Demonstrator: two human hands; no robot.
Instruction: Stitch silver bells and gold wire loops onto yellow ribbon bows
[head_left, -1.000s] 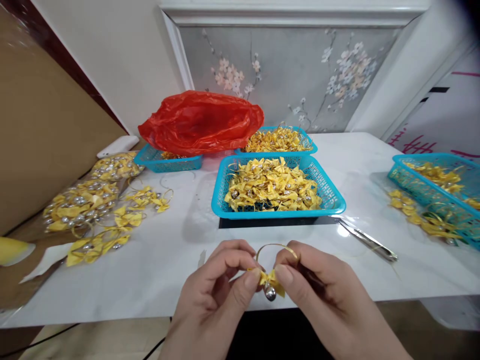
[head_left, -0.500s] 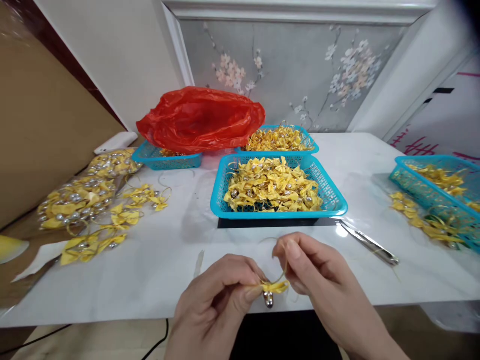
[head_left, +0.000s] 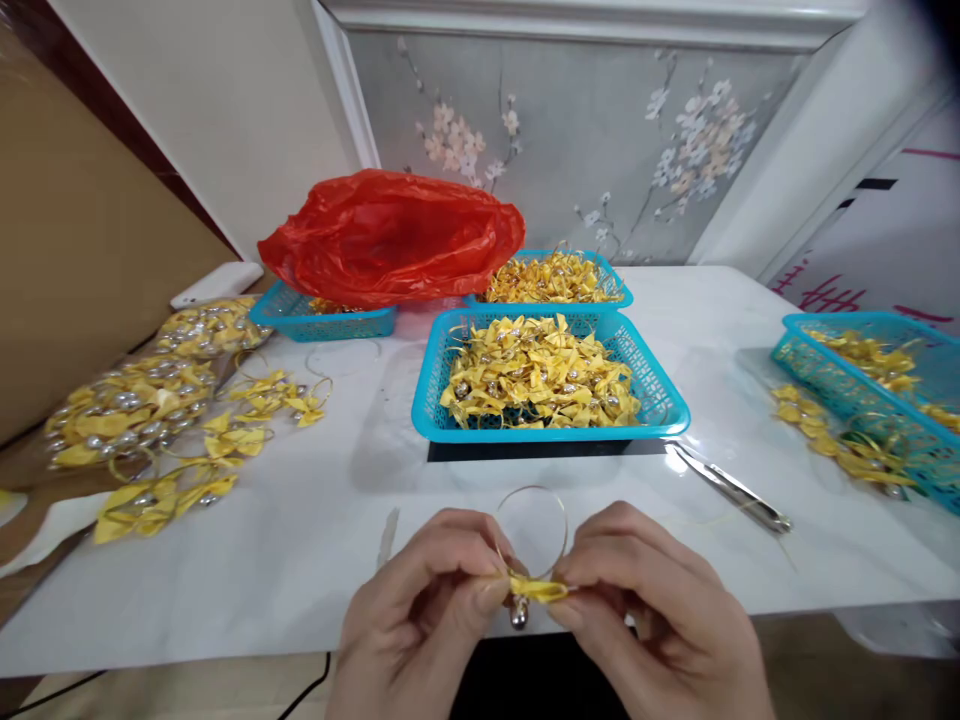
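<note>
My left hand (head_left: pixel 420 610) and my right hand (head_left: pixel 660 610) meet at the table's near edge, both pinching one small yellow ribbon bow (head_left: pixel 534 588). A silver bell (head_left: pixel 518 612) hangs under the bow. A thin gold cord loop (head_left: pixel 531 520) stands up from it between my thumbs. Straight ahead sits a blue plastic basket (head_left: pixel 660 395) heaped with more yellow bows and bells.
Metal tweezers (head_left: pixel 731 487) lie right of my hands. Another blue basket (head_left: pixel 862 385) of bows stands at the right edge, loose bows (head_left: pixel 832 440) beside it. Two baskets and a red plastic bag (head_left: pixel 390 235) are at the back. Piles of bows (head_left: pixel 150 420) cover the left side.
The right hand came back down to the bow and pinches it again. The cord now forms a round upright loop. The view shifted slightly right.
</note>
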